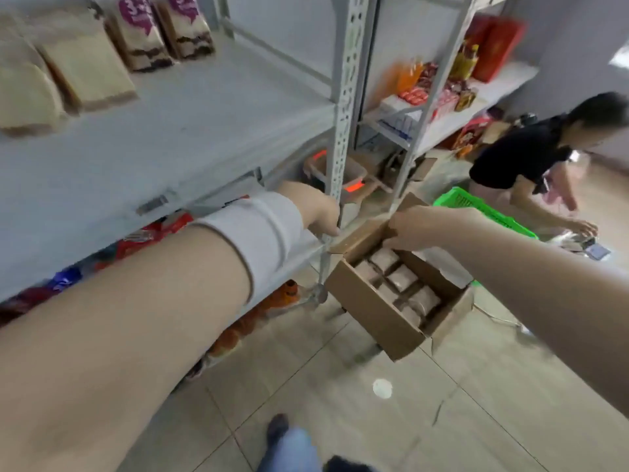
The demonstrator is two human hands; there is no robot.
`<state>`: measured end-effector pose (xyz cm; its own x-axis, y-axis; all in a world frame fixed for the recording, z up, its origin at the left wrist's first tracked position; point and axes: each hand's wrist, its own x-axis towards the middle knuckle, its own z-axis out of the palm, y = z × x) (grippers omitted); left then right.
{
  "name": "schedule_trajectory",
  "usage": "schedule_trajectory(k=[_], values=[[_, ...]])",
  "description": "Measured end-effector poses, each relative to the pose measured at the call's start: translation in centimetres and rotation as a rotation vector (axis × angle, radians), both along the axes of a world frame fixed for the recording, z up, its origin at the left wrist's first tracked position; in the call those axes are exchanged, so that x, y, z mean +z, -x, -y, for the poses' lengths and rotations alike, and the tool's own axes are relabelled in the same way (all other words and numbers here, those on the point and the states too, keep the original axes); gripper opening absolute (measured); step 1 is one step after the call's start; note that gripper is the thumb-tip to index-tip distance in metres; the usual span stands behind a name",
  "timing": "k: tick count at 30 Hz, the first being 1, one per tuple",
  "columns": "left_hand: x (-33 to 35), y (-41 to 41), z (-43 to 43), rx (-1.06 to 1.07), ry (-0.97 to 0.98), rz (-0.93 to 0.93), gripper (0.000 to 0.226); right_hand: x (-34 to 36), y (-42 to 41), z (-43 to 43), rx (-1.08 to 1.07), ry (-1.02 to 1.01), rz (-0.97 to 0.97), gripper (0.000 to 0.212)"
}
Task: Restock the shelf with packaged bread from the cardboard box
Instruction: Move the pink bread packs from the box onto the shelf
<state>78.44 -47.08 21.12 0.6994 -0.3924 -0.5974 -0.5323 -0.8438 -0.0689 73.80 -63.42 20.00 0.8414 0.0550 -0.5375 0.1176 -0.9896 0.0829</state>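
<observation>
Cardboard box point(377, 318) sits on the floor beside the shelf point(143, 155), bread packs point(403, 279) inside. Right hand point(413, 229) seems to pinch its flap; left hand point(315, 209) grips the upright point(343, 107). Lift packs gently.

On the far shelving unit point(503, 86) I see red boxes point(500, 49) at its back right corner and small red snack packs point(413, 95) near its front edge. A green plastic basket point(476, 209) lies on the tiled floor point(340, 386). Beside it a second person in a black shirt point(520, 155) bends down. A white round spot point(382, 388) marks one tile.
</observation>
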Motion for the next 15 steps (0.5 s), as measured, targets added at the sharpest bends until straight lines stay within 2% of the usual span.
schedule_trajectory(k=[3, 7, 12, 15], values=[[-5.4, -0.2, 7.3, -0.118, -0.051, -0.094, 0.046, -4.6, 1.5, 8.2, -0.155, 0.070, -0.112, 0.050], [-11.9, -2.0, 14.3, -0.149, -0.058, -0.205, 0.048, -11.0, 2.6, 15.3, -0.318, 0.052, -0.256, 0.051], [-20.0, -6.4, 20.4, -0.156, -0.020, -0.324, 0.043, -18.6, 1.7, 19.7, -0.546, -0.086, -0.347, 0.049], [-25.7, -9.3, 22.2, -0.086, 0.038, -0.384, 0.046, -23.7, 0.7, 20.8, -0.659, -0.205, -0.388, 0.045]])
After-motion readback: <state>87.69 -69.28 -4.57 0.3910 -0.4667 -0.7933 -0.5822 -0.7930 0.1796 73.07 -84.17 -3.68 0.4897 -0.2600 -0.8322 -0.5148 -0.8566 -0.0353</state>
